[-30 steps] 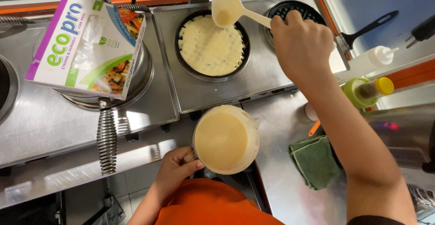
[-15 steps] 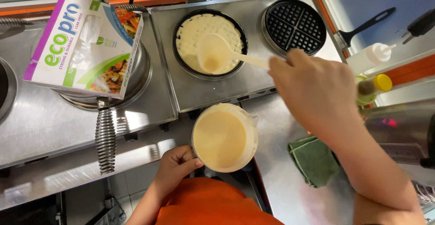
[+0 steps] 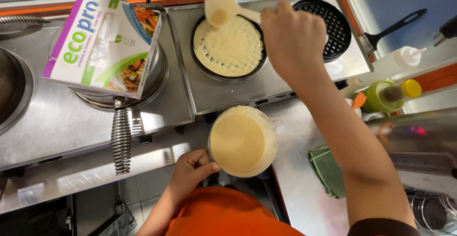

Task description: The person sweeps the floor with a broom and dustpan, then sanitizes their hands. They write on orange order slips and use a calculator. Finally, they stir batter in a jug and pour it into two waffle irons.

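Flanking battered waffle plate (image 3: 228, 48): cardboard box (image 3: 102, 43), empty grid (image 3: 328, 29), perhaps sauce bottles (image 3: 390, 93).

Pale yellow batter (image 3: 237, 143), green cloth (image 3: 328, 169)

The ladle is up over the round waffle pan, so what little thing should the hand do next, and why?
Probably tip the ladle a bit more. The right hand holds it above the far rim of the waffle plate, a little batter sits in its bowl, and dark grid dots show through the poured batter.
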